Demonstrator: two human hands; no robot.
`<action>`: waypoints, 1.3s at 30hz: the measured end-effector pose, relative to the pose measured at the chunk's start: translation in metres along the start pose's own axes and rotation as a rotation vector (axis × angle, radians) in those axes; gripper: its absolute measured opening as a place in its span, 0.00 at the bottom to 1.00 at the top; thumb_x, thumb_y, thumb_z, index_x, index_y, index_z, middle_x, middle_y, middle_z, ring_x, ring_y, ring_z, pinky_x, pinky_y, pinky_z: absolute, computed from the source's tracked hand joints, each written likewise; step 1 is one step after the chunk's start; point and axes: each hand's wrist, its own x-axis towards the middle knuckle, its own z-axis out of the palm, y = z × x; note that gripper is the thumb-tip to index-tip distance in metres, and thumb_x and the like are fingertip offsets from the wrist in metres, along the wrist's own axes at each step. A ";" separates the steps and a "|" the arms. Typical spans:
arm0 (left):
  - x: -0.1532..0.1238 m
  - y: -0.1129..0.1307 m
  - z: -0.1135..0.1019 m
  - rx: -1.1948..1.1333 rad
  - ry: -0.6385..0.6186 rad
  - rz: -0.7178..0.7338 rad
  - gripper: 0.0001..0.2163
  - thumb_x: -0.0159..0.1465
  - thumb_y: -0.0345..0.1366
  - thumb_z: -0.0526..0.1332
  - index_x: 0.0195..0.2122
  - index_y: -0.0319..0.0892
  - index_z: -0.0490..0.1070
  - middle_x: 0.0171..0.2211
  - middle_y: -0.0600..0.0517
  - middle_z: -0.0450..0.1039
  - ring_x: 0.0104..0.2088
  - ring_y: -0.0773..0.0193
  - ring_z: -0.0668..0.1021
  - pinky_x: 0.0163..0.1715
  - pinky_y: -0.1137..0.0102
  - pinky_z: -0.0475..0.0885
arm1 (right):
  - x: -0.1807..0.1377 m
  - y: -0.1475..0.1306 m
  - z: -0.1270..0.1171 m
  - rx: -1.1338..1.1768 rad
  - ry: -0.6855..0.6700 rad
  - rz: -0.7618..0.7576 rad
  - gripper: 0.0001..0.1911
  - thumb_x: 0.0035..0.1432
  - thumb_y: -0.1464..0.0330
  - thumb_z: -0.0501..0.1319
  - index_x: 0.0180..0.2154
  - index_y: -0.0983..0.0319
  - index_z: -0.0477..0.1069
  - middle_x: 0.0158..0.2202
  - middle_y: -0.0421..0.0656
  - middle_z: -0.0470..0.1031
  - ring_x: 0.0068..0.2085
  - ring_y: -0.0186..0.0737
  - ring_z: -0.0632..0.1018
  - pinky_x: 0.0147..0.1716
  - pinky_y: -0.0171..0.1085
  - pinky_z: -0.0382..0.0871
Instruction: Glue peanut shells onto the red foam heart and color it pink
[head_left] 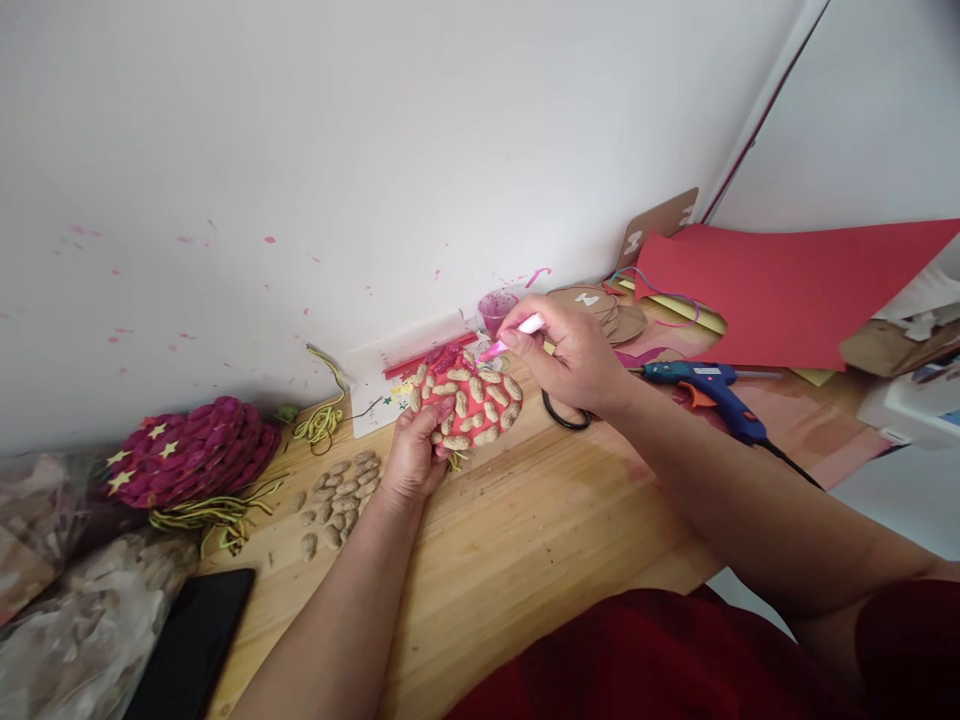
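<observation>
My left hand [415,455] grips the lower edge of a red rounded craft piece [466,400] covered with glued peanut shells, tilting it up from the wooden table [525,540]. My right hand [571,352] pinches a white-handled paintbrush [517,334] whose pink tip touches the top of the piece, where some shells are painted magenta. A small cup of pink paint [496,308] stands just behind the brush.
Loose peanuts [337,495] lie left of my left hand. A finished magenta piece with yellow stars [191,450] and yellow-green strings sit farther left. A blue glue gun [709,390], red paper sheet [787,290], cardboard shapes and a black phone [191,645] are around.
</observation>
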 end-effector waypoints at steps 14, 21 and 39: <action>-0.002 -0.001 -0.002 -0.024 -0.029 -0.015 0.19 0.41 0.36 0.75 0.18 0.41 0.61 0.11 0.63 0.54 0.10 0.80 0.53 0.06 0.82 0.48 | 0.001 0.002 -0.001 0.099 -0.005 0.085 0.12 0.68 0.60 0.60 0.35 0.61 0.70 0.27 0.38 0.71 0.27 0.33 0.69 0.28 0.34 0.60; -0.001 -0.001 -0.002 -0.038 -0.031 -0.025 0.19 0.41 0.36 0.75 0.18 0.40 0.62 0.11 0.63 0.55 0.10 0.80 0.53 0.06 0.82 0.48 | 0.001 0.002 -0.002 0.084 0.007 0.101 0.12 0.68 0.60 0.60 0.35 0.60 0.70 0.25 0.37 0.69 0.27 0.33 0.68 0.28 0.34 0.59; -0.001 -0.001 -0.006 -0.017 -0.110 -0.037 0.20 0.42 0.40 0.78 0.22 0.39 0.66 0.12 0.62 0.57 0.10 0.80 0.53 0.06 0.82 0.48 | 0.001 0.008 -0.001 0.198 0.033 0.158 0.17 0.66 0.54 0.62 0.35 0.61 0.69 0.26 0.36 0.69 0.24 0.31 0.65 0.26 0.34 0.58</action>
